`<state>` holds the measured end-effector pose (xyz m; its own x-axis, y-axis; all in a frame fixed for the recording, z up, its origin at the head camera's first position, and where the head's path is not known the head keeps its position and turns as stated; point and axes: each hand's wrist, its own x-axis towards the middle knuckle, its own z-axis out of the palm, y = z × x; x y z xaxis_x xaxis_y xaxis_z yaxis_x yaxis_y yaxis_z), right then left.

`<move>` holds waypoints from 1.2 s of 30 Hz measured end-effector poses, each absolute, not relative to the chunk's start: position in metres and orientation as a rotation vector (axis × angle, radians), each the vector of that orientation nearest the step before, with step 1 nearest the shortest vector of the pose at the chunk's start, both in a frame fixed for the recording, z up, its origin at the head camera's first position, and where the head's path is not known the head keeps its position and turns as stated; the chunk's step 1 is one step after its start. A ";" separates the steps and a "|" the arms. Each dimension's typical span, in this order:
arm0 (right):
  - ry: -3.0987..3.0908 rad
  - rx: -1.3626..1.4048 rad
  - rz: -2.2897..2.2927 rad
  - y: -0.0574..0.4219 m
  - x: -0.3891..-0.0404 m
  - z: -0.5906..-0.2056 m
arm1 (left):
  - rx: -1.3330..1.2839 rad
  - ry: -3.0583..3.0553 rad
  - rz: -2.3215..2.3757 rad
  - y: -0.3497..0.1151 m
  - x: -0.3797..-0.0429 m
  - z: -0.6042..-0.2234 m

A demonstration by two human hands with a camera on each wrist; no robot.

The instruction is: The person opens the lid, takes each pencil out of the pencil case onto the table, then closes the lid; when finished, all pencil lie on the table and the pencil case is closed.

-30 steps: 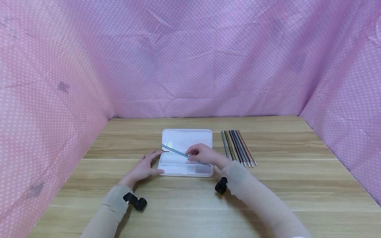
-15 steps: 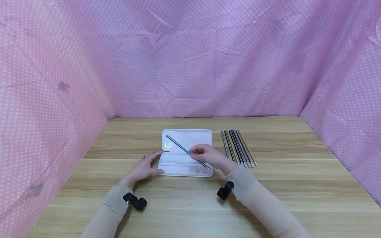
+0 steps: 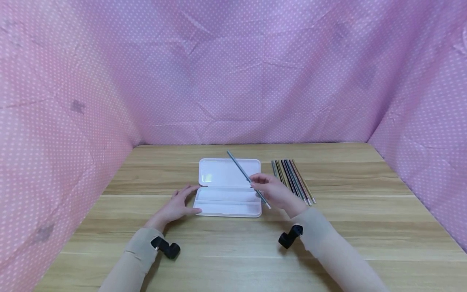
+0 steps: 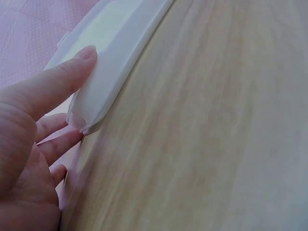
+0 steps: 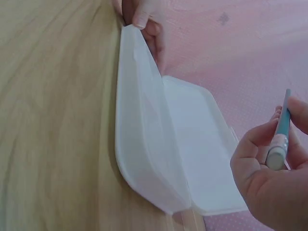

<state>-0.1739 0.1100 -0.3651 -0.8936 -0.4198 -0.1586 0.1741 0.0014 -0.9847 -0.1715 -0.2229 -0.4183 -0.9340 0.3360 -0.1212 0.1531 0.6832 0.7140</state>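
Observation:
A white pencil case (image 3: 222, 208) lies open on the wooden table, its lid (image 3: 215, 168) folded back away from me. My left hand (image 3: 175, 207) holds its left end, thumb at the near corner and forefinger by the hinge. In the left wrist view the thumb (image 4: 79, 67) lies over the case's edge. My right hand (image 3: 275, 192) pinches a blue-green pencil (image 3: 238, 167) above the case's right end. The pencil slants, its far end over the lid and its eraser (image 5: 276, 158) end toward me. No pencil shows inside the case.
Several pencils (image 3: 292, 174) in various colours lie in a row right of the case, partly hidden by my right hand. Pink dotted cloth (image 3: 233, 81) hangs behind and at both sides of the table (image 3: 219, 259).
My right hand has moved right with the pencil, which has turned steeper and whose eraser end now reaches past the case's right end. The left hand and the case have stayed put.

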 end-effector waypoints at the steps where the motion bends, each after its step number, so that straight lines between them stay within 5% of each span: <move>1: 1.861 -0.232 -1.966 0.114 -0.174 -0.365 | 0.388 2.653 1.094 -0.223 -0.171 -0.418; 36: 1.456 -0.293 -2.258 0.272 -0.193 -0.392 | 0.383 2.644 1.104 -0.223 -0.171 -0.418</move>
